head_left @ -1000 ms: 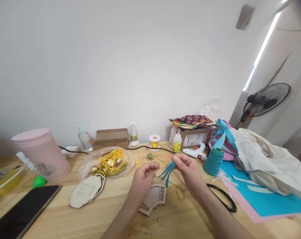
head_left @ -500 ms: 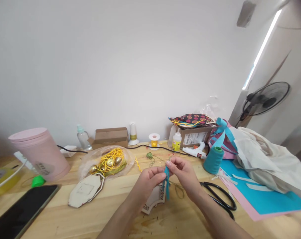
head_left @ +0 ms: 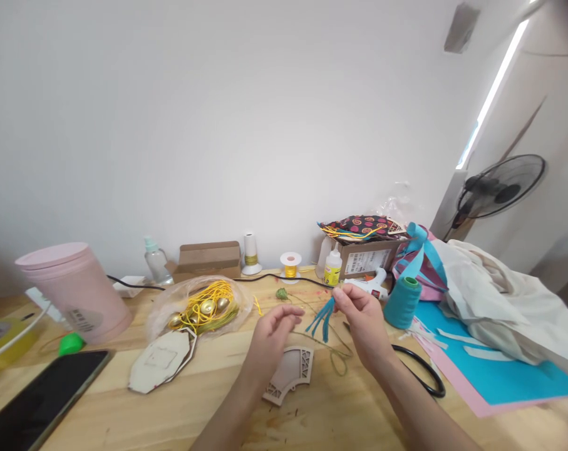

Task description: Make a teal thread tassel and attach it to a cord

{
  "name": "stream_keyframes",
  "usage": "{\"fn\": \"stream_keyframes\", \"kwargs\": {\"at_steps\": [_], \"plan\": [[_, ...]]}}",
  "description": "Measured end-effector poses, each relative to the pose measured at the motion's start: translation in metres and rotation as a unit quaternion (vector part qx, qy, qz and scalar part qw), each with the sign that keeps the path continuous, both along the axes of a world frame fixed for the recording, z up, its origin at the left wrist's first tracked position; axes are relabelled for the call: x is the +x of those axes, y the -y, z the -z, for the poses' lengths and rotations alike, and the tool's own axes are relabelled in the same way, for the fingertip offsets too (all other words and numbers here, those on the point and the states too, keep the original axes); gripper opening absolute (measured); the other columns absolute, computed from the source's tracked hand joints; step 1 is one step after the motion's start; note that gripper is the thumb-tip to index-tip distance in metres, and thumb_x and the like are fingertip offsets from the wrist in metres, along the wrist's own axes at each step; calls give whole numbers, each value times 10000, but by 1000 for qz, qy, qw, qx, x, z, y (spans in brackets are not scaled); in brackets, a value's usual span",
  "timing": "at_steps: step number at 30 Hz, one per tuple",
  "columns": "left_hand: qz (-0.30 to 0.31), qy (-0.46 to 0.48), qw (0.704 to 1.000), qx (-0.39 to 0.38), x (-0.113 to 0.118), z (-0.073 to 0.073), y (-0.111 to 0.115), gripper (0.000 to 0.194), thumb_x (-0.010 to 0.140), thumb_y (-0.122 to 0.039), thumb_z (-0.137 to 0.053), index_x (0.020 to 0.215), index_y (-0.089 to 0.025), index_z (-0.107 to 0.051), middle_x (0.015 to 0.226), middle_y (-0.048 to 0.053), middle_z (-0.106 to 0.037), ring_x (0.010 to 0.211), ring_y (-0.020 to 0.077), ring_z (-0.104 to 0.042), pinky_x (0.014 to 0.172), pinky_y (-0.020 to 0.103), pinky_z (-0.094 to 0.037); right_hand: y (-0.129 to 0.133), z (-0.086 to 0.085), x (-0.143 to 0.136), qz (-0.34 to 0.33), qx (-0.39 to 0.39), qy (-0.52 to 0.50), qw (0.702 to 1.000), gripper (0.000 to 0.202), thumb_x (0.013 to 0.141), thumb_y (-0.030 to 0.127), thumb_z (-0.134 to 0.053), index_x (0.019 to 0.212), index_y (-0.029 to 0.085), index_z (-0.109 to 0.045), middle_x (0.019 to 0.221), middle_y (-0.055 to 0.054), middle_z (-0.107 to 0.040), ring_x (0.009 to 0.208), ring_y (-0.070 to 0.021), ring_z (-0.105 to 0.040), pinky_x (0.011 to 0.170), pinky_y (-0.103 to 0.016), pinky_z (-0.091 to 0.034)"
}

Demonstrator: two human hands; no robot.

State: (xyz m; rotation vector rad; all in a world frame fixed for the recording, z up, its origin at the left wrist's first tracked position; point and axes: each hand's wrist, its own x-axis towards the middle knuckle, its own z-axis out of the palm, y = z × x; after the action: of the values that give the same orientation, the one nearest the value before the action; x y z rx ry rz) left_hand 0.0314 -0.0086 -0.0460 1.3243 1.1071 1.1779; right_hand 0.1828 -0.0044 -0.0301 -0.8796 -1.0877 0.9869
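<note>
Between the thumb and fingers of my right hand is a small teal thread tassel, its strands hanging down to the left. My left hand is held apart from it, fingers loosely curled with a gap to the thumb and nothing in them. Below and partly behind the left hand lies a fan-shaped wooden frame with cut-out lattice ends. Olive cord loops over the table under the tassel, beside a small green cord bundle. Black-handled scissors lie partly hidden by my right forearm.
A teal thread cone, glue gun and glue bottle stand at the right. Blue sheets lie beyond. On the left are a bag of yellow cords and bells, a phone and a pink tumbler.
My left hand has let go of the teal tassel and moved slightly left. My right hand has shifted right and up with the tassel, whose strands now fan out. More of the wooden frame shows.
</note>
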Motion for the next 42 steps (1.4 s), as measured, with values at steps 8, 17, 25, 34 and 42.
{"fn": "stream_keyframes", "kwargs": {"at_steps": [8,17,25,34,42], "plan": [[58,43,997,-9,5,0,1,167,616,-290,-663,712,-153,-665,691,11,-659,651,117,-543,620,206,-412,0,11,-10,-56,0,112,992,274,652,392,-613,560,160,-499,534,46,-409,510,-85,-358,490,-212,-302],[114,66,987,-88,3,-2,2,233,643,-355,-628,620,-122,-633,555,-17,-582,482,53,-439,488,176,-335,0,12,-11,-83,-28,110,990,305,646,424,-607,557,159,-486,525,48,-411,504,-83,-358,493,-214,-300],[107,20,992,-63,5,-2,1,79,610,-201,-576,635,-132,-549,521,-13,-572,474,79,-469,482,194,-351,1,15,-13,-107,-20,99,989,281,643,389,-618,553,157,-486,532,41,-424,515,-84,-375,492,-209,-321],[110,-80,991,6,4,1,4,74,589,-114,-446,572,-159,-504,541,-24,-536,527,98,-475,516,207,-352,5,10,-13,-73,-4,75,995,255,649,361,-629,561,159,-501,512,44,-436,500,-82,-380,485,-207,-325],[9,-106,994,4,-6,10,-6,169,692,-190,-419,660,-160,-582,557,-23,-547,536,112,-490,535,223,-374,1,2,-2,-15,0,22,1000,275,676,383,-607,549,166,-495,507,45,-450,506,-83,-390,520,-208,-323]]}}
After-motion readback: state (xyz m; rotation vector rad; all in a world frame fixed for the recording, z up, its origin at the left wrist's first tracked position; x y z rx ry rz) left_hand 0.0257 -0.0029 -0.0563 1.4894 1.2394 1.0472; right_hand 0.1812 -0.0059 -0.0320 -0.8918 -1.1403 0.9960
